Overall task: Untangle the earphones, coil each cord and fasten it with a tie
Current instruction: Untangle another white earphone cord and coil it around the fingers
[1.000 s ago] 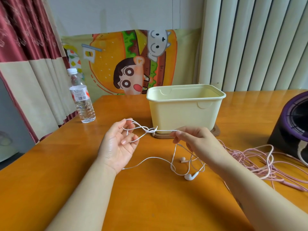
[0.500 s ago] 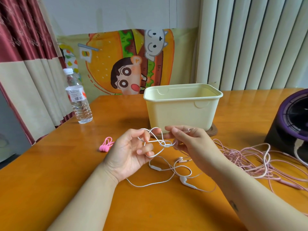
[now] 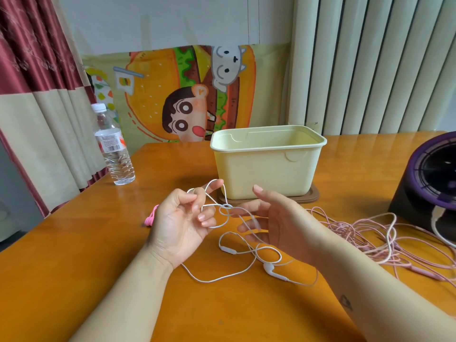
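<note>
water bottle [image 3: 114,154] far left, on the wooden table [image 3: 74,255]. pink tie [image 3: 150,217] lies just beside the left hand [image 3: 182,225], partly hidden by it. left hand is palm up, fingers curled, white earphone cord [image 3: 223,277] looped over the forefinger and pinched under the thumb. loose knot [image 3: 225,209] hangs between the hands. right hand [image 3: 278,225] is spread, fingers straight and blurred, with the cord running across them. earbud [image 3: 270,269] rests on the table below. cream tub [image 3: 266,169] stands behind. pink cord tangle [image 3: 370,233] lies at right.

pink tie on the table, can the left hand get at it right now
Probably yes: the pink tie lies right beside the left hand with nothing between, though that hand's fingers hold the white cord.
</note>
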Demonstrator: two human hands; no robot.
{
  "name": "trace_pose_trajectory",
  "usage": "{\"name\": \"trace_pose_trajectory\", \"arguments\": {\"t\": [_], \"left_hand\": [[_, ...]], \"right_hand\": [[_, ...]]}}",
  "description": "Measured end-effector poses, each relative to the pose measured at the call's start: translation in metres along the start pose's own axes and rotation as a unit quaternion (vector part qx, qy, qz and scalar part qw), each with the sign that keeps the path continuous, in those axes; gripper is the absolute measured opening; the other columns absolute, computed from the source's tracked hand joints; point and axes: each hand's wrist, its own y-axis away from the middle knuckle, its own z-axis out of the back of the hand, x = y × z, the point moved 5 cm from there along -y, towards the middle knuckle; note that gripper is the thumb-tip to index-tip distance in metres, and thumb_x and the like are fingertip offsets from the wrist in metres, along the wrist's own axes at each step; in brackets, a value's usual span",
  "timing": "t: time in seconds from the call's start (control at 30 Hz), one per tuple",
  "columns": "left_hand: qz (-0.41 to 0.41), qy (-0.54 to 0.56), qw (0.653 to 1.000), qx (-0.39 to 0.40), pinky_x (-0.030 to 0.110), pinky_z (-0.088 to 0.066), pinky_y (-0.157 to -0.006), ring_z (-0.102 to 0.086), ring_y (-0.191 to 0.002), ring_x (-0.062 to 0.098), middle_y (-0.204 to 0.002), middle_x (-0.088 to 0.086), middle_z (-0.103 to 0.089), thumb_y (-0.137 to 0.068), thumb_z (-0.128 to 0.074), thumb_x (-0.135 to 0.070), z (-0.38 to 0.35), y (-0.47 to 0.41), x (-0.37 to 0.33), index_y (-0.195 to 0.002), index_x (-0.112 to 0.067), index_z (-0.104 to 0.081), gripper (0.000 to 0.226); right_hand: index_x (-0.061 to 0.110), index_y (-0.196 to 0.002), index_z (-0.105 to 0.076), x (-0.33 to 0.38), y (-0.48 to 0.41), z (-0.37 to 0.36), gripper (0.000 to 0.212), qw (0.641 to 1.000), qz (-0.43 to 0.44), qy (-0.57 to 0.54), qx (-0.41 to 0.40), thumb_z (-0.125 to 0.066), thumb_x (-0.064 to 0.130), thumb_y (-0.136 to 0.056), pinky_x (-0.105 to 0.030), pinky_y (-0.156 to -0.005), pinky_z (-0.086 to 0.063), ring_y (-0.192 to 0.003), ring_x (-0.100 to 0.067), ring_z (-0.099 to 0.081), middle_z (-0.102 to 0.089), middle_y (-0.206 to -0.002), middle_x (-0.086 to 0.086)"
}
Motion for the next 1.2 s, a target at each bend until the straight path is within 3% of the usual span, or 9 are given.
{"name": "trace_pose_trajectory", "arguments": {"t": [0.17,0.27,0.37,0.43,0.6,0.73,0.83,1.0,1.2], "left_hand": [[0.004,-0.007,1.000,-0.002,0.022,-0.030,-0.050,-0.035,-0.051,0.010,-0.118,0.007,-0.063,-0.055,-0.068,-0.025,-0.002,0.000,0.003,-0.047,-0.011,-0.045,0.028],[0.005,-0.025,1.000,-0.016,0.022,-0.029,-0.050,-0.037,-0.053,0.010,-0.123,0.006,-0.062,-0.066,-0.049,-0.022,-0.005,0.001,0.004,-0.046,-0.011,-0.046,0.023],[0.012,-0.060,0.998,-0.019,0.021,-0.030,-0.050,-0.042,-0.060,0.010,-0.126,0.002,-0.062,-0.066,-0.048,-0.020,-0.006,0.001,0.008,-0.047,-0.012,-0.049,0.020],[0.002,-0.168,0.985,-0.046,0.021,-0.030,-0.051,-0.047,-0.065,0.008,-0.128,-0.006,-0.060,-0.070,-0.045,-0.021,-0.003,-0.002,0.012,-0.050,-0.016,-0.057,0.024],[-0.038,-0.369,0.926,-0.071,0.020,-0.044,-0.066,-0.060,-0.083,0.002,-0.119,-0.014,-0.060,-0.074,-0.059,-0.029,-0.001,-0.006,0.021,-0.094,-0.032,-0.068,0.022],[-0.050,-0.317,0.945,-0.069,0.022,-0.049,-0.072,-0.064,-0.087,0.007,-0.119,-0.009,-0.063,-0.079,-0.067,-0.015,-0.001,-0.007,0.024,-0.118,-0.031,-0.059,0.043],[-0.058,-0.294,0.951,-0.071,0.027,-0.049,-0.082,-0.066,-0.091,0.013,-0.125,-0.009,-0.061,-0.085,-0.064,0.002,0.000,-0.008,0.021,-0.121,-0.034,-0.057,0.052],[-0.043,-0.290,0.955,-0.044,0.031,-0.050,-0.083,-0.062,-0.087,0.014,-0.126,-0.010,-0.061,-0.072,-0.068,-0.011,-0.003,-0.007,0.022,-0.123,-0.037,-0.056,0.059],[0.017,-0.158,0.987,-0.023,0.025,-0.052,-0.068,-0.063,-0.087,0.016,-0.126,0.005,-0.062,-0.079,-0.057,0.003,-0.005,-0.007,0.025,-0.124,-0.022,-0.057,0.051]], "right_hand": [[0.009,-0.090,-0.074,-0.001,-0.001,0.003,0.025,0.995,0.046,0.084,-0.026,-0.055,0.026,-0.093,-0.031,-0.082,-0.051,-0.080,-0.015,-0.063,-0.070,-0.087,-0.007],[0.012,-0.083,-0.076,0.001,0.000,-0.001,0.020,0.990,0.072,0.120,-0.027,-0.066,0.030,-0.082,-0.032,-0.073,-0.045,-0.073,-0.020,-0.055,-0.060,-0.074,-0.013],[0.014,-0.065,-0.072,0.002,0.000,0.002,0.025,0.987,0.095,0.115,-0.066,-0.072,0.038,-0.068,-0.031,-0.065,-0.039,-0.069,-0.023,-0.050,-0.060,-0.071,-0.019],[0.016,-0.059,-0.066,0.001,-0.003,0.009,0.028,0.980,0.108,0.113,-0.120,-0.077,0.042,-0.059,-0.035,-0.068,-0.045,-0.063,-0.017,-0.055,-0.062,-0.063,-0.008],[0.018,-0.071,-0.062,-0.004,-0.008,0.017,0.021,0.974,0.125,0.098,-0.161,-0.083,0.021,-0.067,-0.045,-0.078,-0.048,-0.063,-0.017,-0.058,-0.060,-0.065,-0.003],[0.017,-0.093,-0.069,-0.008,-0.009,0.011,0.020,0.981,0.092,0.132,-0.105,-0.077,0.020,-0.075,-0.029,-0.078,-0.052,-0.071,-0.013,-0.061,-0.066,-0.073,-0.001],[0.016,-0.093,-0.072,-0.006,-0.006,0.005,0.014,0.981,0.090,0.157,-0.073,-0.070,0.025,-0.083,-0.016,-0.062,-0.048,-0.067,-0.006,-0.061,-0.070,-0.075,0.003],[0.015,-0.081,-0.070,-0.005,-0.005,0.006,0.013,0.980,0.090,0.167,-0.067,-0.063,0.020,-0.090,-0.022,-0.068,-0.046,-0.072,-0.013,-0.056,-0.068,-0.069,0.004],[0.016,-0.076,-0.067,-0.002,-0.005,0.009,0.015,0.974,0.096,0.176,-0.104,-0.061,0.015,-0.089,-0.031,-0.073,-0.047,-0.073,-0.017,-0.056,-0.065,-0.073,-0.003]]}}
